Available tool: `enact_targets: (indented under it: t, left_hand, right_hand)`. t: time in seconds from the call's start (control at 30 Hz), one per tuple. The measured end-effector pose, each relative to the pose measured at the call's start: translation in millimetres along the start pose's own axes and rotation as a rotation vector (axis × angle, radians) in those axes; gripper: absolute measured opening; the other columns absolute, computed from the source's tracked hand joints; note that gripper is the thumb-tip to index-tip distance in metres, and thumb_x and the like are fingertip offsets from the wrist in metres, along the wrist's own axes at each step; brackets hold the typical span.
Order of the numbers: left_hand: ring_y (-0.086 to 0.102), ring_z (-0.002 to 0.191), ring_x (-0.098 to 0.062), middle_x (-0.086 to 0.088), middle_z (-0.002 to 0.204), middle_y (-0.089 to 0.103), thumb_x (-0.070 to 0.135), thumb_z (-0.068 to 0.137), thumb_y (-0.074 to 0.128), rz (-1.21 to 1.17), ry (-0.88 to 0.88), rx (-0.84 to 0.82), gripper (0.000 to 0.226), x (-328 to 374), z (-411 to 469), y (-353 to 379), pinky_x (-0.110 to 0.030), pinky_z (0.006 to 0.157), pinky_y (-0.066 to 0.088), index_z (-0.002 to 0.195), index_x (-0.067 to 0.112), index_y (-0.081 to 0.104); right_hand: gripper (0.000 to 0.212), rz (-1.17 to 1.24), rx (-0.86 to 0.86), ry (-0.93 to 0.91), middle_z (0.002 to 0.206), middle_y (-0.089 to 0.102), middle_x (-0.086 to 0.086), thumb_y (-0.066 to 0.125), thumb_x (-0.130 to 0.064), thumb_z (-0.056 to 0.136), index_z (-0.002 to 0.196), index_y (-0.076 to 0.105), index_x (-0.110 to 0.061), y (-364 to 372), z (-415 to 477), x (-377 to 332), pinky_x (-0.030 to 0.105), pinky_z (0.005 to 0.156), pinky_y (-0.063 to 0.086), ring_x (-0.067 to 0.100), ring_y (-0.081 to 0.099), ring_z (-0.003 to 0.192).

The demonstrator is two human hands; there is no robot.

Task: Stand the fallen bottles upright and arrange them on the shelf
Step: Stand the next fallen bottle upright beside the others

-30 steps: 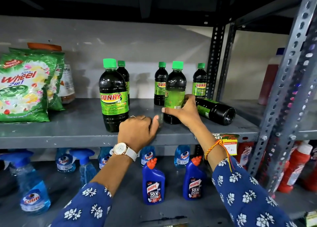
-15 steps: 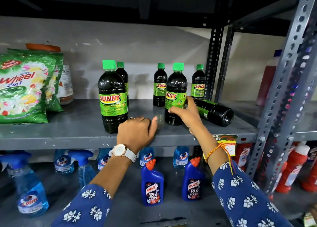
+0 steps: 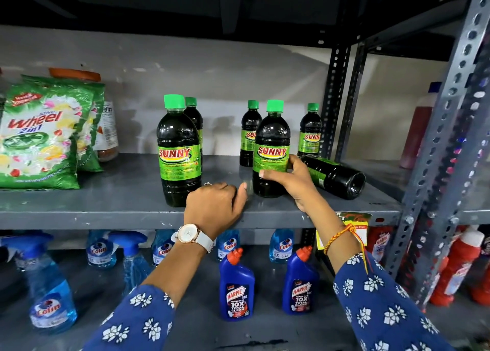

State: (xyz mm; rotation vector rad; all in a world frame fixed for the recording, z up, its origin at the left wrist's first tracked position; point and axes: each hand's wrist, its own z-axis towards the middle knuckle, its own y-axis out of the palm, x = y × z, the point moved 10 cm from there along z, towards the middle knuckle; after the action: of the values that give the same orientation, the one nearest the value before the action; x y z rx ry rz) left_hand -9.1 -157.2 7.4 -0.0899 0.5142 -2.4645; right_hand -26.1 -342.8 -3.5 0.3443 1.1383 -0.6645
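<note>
Several dark Sunny bottles with green caps stand on the grey shelf (image 3: 106, 205). My right hand (image 3: 290, 181) grips an upright bottle (image 3: 271, 144) near the front, its label facing me. Behind that hand one fallen bottle (image 3: 335, 175) lies on its side, base toward me. Another upright bottle (image 3: 178, 152) stands front left, with a second one (image 3: 195, 114) close behind it. Two more stand at the back (image 3: 249, 133) (image 3: 309, 130). My left hand (image 3: 216, 206) rests curled on the shelf's front edge, holding nothing.
Green Wheel detergent bags (image 3: 39, 136) and a jar (image 3: 106, 133) stand at the shelf's left. Perforated steel uprights (image 3: 448, 128) bound the right side. Below are blue Colin sprays (image 3: 50, 292), Harpic bottles (image 3: 237, 289) and red bottles (image 3: 456, 266).
My right hand has turned the upright bottle so its Sunny label faces me. My left hand has stayed on the shelf edge; the fallen bottle has not moved.
</note>
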Motion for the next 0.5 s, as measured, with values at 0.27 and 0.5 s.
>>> enact_targets:
  t: [0.27,0.5]
  left_hand:
    - [0.047,0.033,-0.026,-0.004,0.042,0.050,0.036,0.090,0.040,0.008,0.011,0.013,0.055,1.1,-0.3,-1.0,-0.017,0.043,0.019,0.041,0.013,0.049]
    - [0.047,0.033,-0.027,-0.005,0.042,0.049,0.034,0.089,0.042,0.019,0.009,0.019,0.053,1.5,0.3,-1.1,-0.018,0.042,0.020,0.041,0.012,0.048]
  right_hand:
    - [0.054,-0.015,0.001,-0.001,0.100,0.065,0.001,0.075,-0.002,0.069,0.115,0.049,-0.009,0.5,-1.9,0.4,0.025,0.081,0.048,0.012,0.061,0.089]
    - [0.044,-0.129,0.020,-0.094,0.086,0.061,-0.015,0.081,-0.009,0.066,0.102,0.057,-0.016,-7.4,-18.4,-14.0,0.001,0.059,0.044,-0.006,0.056,0.078]
